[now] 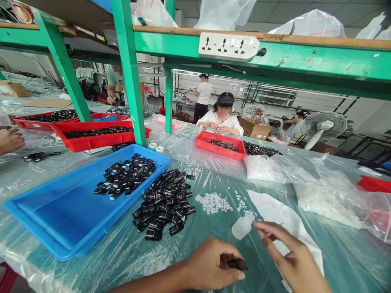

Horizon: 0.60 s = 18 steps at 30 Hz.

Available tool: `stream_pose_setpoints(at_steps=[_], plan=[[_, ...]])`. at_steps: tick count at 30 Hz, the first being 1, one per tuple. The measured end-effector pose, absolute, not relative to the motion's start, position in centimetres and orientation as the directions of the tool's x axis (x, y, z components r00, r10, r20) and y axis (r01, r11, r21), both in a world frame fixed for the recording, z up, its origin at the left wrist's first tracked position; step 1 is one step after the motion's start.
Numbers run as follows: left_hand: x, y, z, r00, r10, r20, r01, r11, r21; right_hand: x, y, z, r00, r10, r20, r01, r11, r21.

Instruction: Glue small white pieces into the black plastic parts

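My left hand [214,264] is closed round a small black plastic piece [237,264], mostly covered by the fingers. My right hand [290,254] is open, thumb and fingers apart, with its fingertips close beside a small translucent bottle [241,228] lying on the table; whether they touch it I cannot tell. Behind the bottle lie small white bits [214,202], spread on the plastic sheet. A heap of black plastic pieces [166,201] is left of them. More such pieces [126,175] lie at the far end of a blue tray [70,207].
Red trays [100,136] with black parts stand behind the blue one, near a green post [130,73]. A shelf beam with a power strip [229,45] crosses above. Bags of white bits [330,199] lie at right. Another person's hand [11,140] is at the left edge; a co-worker [222,116] sits opposite.
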<state>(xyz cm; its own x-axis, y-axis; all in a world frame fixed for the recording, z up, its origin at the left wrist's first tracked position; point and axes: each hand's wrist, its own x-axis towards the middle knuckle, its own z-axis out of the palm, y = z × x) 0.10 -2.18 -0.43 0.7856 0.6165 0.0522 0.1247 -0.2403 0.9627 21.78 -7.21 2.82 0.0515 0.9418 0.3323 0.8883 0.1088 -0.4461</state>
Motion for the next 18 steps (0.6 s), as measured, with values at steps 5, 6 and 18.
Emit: stream_pose_setpoints(at_steps=[5,6,18], plan=[[-0.1,-2.5,-1.0,0.859,0.492,0.142,0.066,-0.381,0.922,15.7,-5.2,3.2,-0.307,0.908,0.284,0.894,0.378,-0.24],[-0.1,-2.5,-1.1,0.869,0.468,0.161,0.055,-0.414,0.908,14.7,-4.4,3.3,-0.314,0.919,0.238,0.915,0.36,-0.182],[0.1,-1.7,-2.6,0.929,0.232,0.289,-0.089,-0.617,0.782,10.7,2.7,0.9,-0.179,0.979,0.094,0.975,0.164,0.149]])
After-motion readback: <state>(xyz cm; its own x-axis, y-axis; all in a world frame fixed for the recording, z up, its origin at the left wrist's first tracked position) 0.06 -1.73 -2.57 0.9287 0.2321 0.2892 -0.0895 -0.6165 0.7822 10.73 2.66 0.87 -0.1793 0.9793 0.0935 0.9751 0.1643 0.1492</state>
